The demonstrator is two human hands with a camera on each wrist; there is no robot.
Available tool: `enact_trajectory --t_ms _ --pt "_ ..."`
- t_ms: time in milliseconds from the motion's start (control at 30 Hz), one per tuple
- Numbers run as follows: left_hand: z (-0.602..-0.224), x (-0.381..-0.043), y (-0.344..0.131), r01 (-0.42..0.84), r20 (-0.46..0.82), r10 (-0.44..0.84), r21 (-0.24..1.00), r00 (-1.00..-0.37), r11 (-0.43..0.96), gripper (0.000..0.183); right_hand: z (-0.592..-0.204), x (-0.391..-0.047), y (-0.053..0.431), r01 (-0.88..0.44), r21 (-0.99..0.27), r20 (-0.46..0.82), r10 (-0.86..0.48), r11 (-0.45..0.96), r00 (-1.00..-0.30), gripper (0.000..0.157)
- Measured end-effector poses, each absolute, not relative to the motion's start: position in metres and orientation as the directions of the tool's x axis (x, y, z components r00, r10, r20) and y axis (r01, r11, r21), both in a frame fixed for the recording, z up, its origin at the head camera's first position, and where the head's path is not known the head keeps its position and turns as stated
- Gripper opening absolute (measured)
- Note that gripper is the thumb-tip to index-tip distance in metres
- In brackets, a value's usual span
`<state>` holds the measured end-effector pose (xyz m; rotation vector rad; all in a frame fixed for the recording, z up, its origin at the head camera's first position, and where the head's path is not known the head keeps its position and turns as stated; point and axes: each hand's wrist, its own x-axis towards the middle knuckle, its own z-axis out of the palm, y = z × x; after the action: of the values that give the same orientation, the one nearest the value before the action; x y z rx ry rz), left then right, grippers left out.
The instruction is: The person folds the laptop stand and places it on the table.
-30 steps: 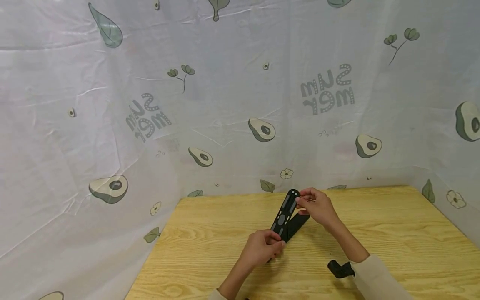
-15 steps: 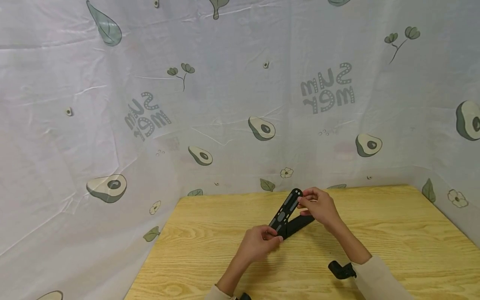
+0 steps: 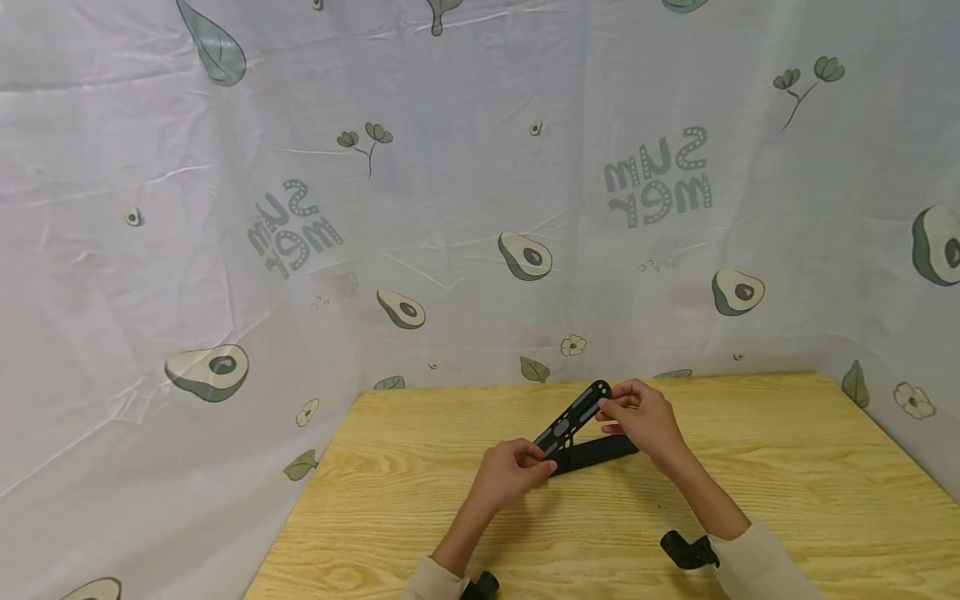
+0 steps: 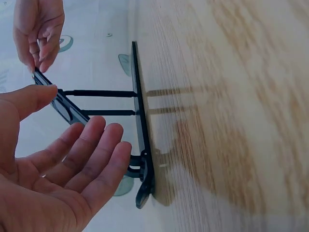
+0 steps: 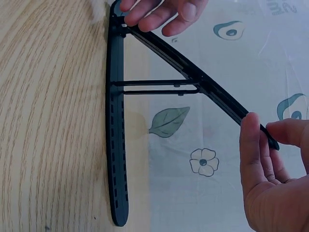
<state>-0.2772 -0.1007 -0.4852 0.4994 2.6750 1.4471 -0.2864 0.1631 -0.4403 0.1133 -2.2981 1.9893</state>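
A black folding laptop stand (image 3: 561, 428) stands half unfolded on the wooden table. Its long base bar (image 5: 117, 150) lies along the tabletop, while the upper arm slants up from the hinge. Two thin struts (image 4: 101, 93) link arm and base. My left hand (image 3: 506, 477) is around the hinge end, thumb on one side of the arm and loosely bent fingers on the other. My right hand (image 3: 647, 419) pinches the raised tip of the arm between thumb and fingers, as the right wrist view shows.
The wooden table (image 3: 420, 500) reaches back to a pale curtain (image 3: 450, 208) printed with avocados and leaves. Black wrist devices (image 3: 686, 551) sit at both beige sleeves.
The stand has turned clockwise in the head view, its base bar now lying more sideways. My left hand has moved slightly away and left; the right still pinches the arm's tip.
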Motion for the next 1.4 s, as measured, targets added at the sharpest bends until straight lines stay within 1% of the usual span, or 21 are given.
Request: enact_trajectory --t_ms 333,567,833,1233,1400 --pt "-0.486 -0.287 -0.102 0.266 0.119 0.296 0.806 -0.948 0.529 0.027 -0.437 -0.281 0.161 -0.117 -0.982 0.121 0.019 0.152 -0.992 0.032" --pt "-0.486 -0.294 -0.104 0.259 0.116 0.287 0.807 -0.951 0.531 0.029 -0.436 -0.278 0.159 -0.099 -0.983 0.106 0.035 0.153 -0.994 0.025" --pt "-0.489 -0.303 -0.104 0.247 0.116 0.266 0.806 -0.957 0.537 0.029 -0.437 -0.273 0.155 -0.085 -0.985 0.094 0.052 0.15 -0.994 0.024" --pt "-0.494 -0.32 -0.102 0.236 0.12 0.241 0.809 -0.963 0.539 0.03 -0.438 -0.263 0.147 -0.06 -0.992 0.069 0.079 0.107 -0.994 0.023" --pt "-0.497 -0.328 -0.1 0.256 0.14 0.246 0.801 -0.959 0.542 0.029 -0.439 -0.259 0.142 -0.058 -0.994 0.067 0.098 0.095 -0.993 0.023"
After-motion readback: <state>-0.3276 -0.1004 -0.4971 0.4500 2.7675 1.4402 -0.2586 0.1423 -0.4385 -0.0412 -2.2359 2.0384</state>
